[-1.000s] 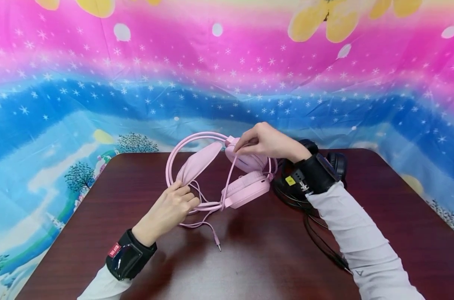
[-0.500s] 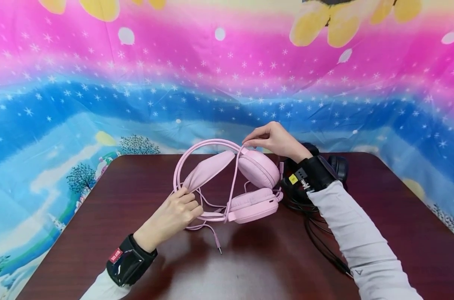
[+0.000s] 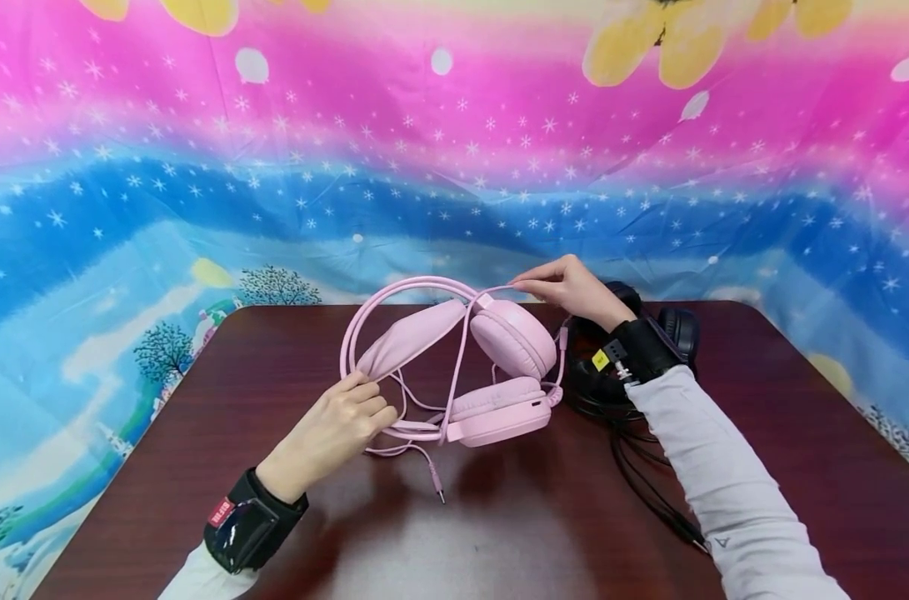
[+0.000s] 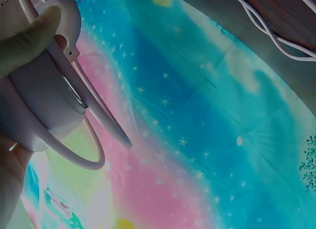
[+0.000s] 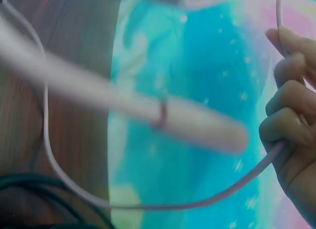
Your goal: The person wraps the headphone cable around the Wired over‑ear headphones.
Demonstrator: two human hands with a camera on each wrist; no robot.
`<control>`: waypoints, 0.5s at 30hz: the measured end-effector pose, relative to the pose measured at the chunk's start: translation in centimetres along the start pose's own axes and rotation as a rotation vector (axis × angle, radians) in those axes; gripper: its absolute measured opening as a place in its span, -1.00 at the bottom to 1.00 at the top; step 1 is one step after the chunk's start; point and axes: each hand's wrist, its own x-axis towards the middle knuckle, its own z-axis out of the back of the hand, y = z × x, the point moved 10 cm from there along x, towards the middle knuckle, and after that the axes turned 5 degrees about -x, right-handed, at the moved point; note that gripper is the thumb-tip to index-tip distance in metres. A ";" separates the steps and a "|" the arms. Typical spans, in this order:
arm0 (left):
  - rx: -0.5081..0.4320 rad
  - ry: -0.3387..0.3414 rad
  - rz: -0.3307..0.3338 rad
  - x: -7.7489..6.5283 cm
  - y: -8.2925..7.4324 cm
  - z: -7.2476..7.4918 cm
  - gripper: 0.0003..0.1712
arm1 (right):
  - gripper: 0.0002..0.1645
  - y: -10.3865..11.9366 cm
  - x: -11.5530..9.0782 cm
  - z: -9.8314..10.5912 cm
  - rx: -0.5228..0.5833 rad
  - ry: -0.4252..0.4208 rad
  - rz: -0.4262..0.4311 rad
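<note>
Pink headphones are held up over the table, tilted with both ear cups toward the right. My left hand grips their headband at the left, fingers curled over the soft inner band. In the left wrist view the thumb lies across the band. To the upper right, my right hand pinches the pink cable, which loops round the headband beside the far ear cup. The right wrist view shows the cable running through the curled fingers, with a blurred pink connector close to the camera. A metal-tipped plug dangles below the headphones.
Black headphones lie at the back right of the dark red table, partly behind the right wrist. Their black cable trails toward the front right. A patterned cloth hangs behind the table.
My right hand has moved right, drawing a stretch of cable out past the far ear cup. The headphones have shifted right and slightly down, still in the left hand's grip.
</note>
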 end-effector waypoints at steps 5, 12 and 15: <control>-0.037 -0.029 -0.001 -0.1 -0.1 0.4 -0.55 | -0.64 -2.6 -0.9 0.6 0.076 -0.030 -0.058; -0.127 -0.058 0.037 0.0 0.4 1.1 -0.56 | -0.58 -6.1 -2.3 1.0 0.156 -0.086 -0.142; -0.134 -0.066 0.046 -0.1 0.6 1.4 -0.56 | -0.58 -7.6 -3.0 1.0 0.191 -0.128 -0.181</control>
